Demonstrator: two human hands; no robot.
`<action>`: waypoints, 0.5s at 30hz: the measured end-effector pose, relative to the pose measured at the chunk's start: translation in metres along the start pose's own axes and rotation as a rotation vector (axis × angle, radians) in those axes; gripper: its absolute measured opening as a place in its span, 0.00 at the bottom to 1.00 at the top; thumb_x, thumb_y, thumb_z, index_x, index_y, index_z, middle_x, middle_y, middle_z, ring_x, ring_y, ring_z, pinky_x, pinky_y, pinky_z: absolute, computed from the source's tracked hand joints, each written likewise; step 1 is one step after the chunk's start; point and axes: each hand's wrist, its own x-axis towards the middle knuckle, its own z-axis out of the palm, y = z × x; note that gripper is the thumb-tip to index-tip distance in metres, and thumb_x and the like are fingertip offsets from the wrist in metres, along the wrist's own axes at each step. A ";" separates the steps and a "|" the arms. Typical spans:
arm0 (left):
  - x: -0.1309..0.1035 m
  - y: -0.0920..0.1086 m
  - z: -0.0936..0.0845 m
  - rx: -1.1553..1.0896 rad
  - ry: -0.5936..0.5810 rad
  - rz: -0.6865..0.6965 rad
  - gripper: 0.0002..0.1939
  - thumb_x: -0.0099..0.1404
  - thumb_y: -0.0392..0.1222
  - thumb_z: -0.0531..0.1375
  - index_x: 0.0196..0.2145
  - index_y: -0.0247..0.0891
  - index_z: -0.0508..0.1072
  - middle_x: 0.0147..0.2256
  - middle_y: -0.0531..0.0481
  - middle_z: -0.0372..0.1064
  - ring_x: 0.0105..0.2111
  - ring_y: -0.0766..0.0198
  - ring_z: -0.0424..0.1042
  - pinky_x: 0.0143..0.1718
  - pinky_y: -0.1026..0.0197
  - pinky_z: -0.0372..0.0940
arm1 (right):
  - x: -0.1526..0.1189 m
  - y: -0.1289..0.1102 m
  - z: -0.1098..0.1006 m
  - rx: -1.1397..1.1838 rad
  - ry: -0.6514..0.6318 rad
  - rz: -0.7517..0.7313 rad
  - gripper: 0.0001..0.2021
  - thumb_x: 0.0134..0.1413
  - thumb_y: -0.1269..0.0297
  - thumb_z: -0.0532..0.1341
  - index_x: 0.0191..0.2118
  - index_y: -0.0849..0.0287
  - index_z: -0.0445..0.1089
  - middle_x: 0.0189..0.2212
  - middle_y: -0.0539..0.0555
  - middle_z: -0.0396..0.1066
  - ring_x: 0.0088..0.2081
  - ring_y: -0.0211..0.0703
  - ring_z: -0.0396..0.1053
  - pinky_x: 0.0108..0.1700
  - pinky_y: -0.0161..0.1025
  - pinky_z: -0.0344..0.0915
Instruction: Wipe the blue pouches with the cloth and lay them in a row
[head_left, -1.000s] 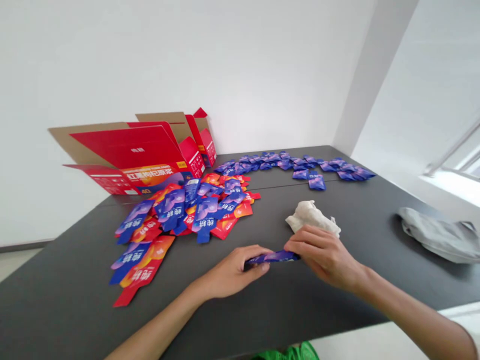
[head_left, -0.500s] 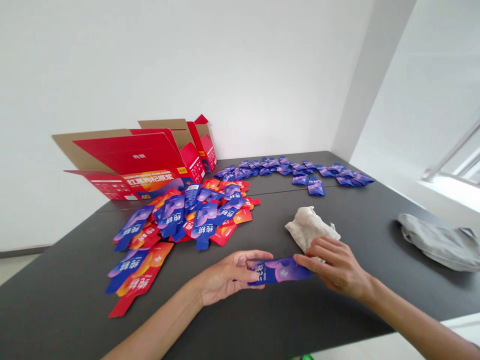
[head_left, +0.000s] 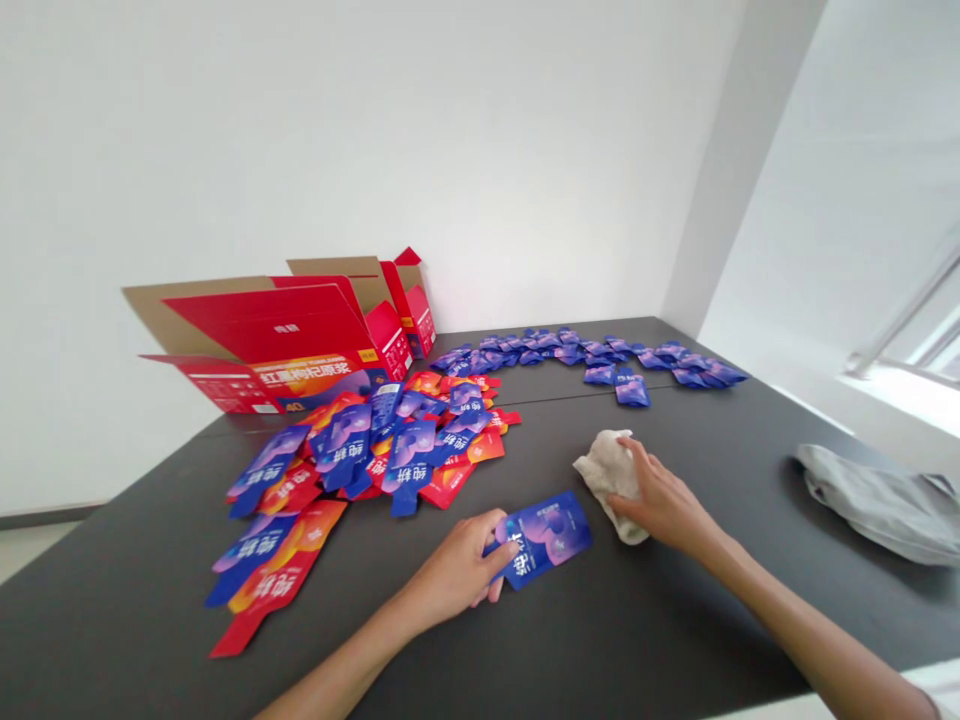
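Between the thumb and fingers of my left hand (head_left: pixel 469 562) is a flat blue-purple pouch (head_left: pixel 551 535), its printed face turned up above the dark table (head_left: pixel 480 660). To the right, my right hand (head_left: pixel 656 497) grips a crumpled off-white cloth (head_left: pixel 611 470), thumb on the near side and fingers over its far edge. The cloth lies just beyond the pouch's right end. A loose pile of blue and red-orange flat packs (head_left: pixel 412 445) spreads ahead of my left hand, with more of them (head_left: pixel 277 560) overlapping at the near left.
Open red cardboard boxes (head_left: pixel 300 330) stand at the back left against the white wall. A long row of blue-purple pouches (head_left: pixel 525 347) lines the table's back, with one pouch (head_left: pixel 631 388) in front. A grey cloth item (head_left: pixel 881 505) lies at the right.
My right hand has let go of the pouch's right end and closed on the cloth. My left hand still holds the pouch, now turned with its face more visible.
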 end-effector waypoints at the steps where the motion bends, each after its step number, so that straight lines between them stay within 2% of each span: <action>1: 0.001 -0.001 0.001 -0.012 0.013 -0.006 0.17 0.66 0.56 0.50 0.34 0.38 0.59 0.17 0.59 0.62 0.12 0.72 0.57 0.15 0.71 0.49 | 0.002 -0.005 -0.003 0.055 -0.011 0.047 0.34 0.47 0.61 0.60 0.61 0.58 0.51 0.43 0.59 0.67 0.43 0.51 0.67 0.42 0.41 0.61; 4: 0.004 -0.009 0.005 -0.118 0.013 -0.007 0.17 0.65 0.56 0.49 0.34 0.38 0.58 0.19 0.57 0.64 0.13 0.73 0.56 0.14 0.71 0.49 | -0.006 -0.037 -0.009 0.350 -0.062 0.051 0.27 0.48 0.64 0.58 0.56 0.56 0.53 0.35 0.53 0.70 0.34 0.43 0.68 0.34 0.35 0.60; 6: 0.005 -0.014 0.007 -0.153 0.005 -0.001 0.15 0.65 0.54 0.49 0.36 0.38 0.59 0.21 0.56 0.65 0.13 0.74 0.55 0.14 0.70 0.50 | -0.021 -0.067 -0.003 0.508 -0.107 -0.053 0.26 0.49 0.62 0.58 0.54 0.56 0.52 0.34 0.51 0.70 0.31 0.41 0.68 0.31 0.32 0.59; 7: 0.006 -0.016 0.008 -0.145 0.006 0.003 0.14 0.65 0.52 0.49 0.37 0.37 0.60 0.21 0.56 0.65 0.12 0.74 0.54 0.15 0.70 0.50 | -0.029 -0.082 0.003 0.507 -0.120 -0.106 0.26 0.49 0.61 0.59 0.54 0.56 0.52 0.34 0.51 0.70 0.31 0.41 0.68 0.31 0.32 0.59; 9: 0.007 -0.018 0.010 -0.096 0.007 0.010 0.11 0.64 0.46 0.48 0.35 0.36 0.63 0.21 0.56 0.64 0.13 0.74 0.55 0.16 0.70 0.52 | -0.041 -0.105 0.019 0.383 -0.129 -0.217 0.25 0.49 0.60 0.60 0.52 0.57 0.53 0.37 0.53 0.70 0.36 0.43 0.69 0.35 0.34 0.59; 11: 0.007 -0.016 0.009 -0.038 -0.006 0.005 0.11 0.64 0.44 0.47 0.33 0.36 0.65 0.20 0.56 0.63 0.13 0.73 0.56 0.17 0.69 0.53 | -0.042 -0.117 0.031 0.219 -0.116 -0.292 0.21 0.51 0.62 0.58 0.50 0.57 0.54 0.42 0.55 0.69 0.41 0.46 0.69 0.38 0.36 0.60; 13: 0.006 -0.011 0.009 0.013 -0.001 -0.015 0.12 0.65 0.46 0.46 0.33 0.36 0.64 0.18 0.57 0.62 0.12 0.71 0.56 0.16 0.69 0.53 | -0.033 -0.118 0.035 0.050 -0.090 -0.255 0.18 0.54 0.63 0.55 0.51 0.57 0.54 0.44 0.57 0.68 0.42 0.48 0.70 0.39 0.37 0.60; 15: 0.005 -0.006 0.009 0.054 0.023 -0.038 0.13 0.66 0.49 0.45 0.34 0.37 0.62 0.17 0.58 0.61 0.12 0.70 0.57 0.15 0.68 0.52 | -0.023 -0.116 0.033 -0.091 -0.071 -0.116 0.19 0.56 0.62 0.53 0.53 0.59 0.53 0.42 0.58 0.69 0.40 0.49 0.71 0.38 0.39 0.60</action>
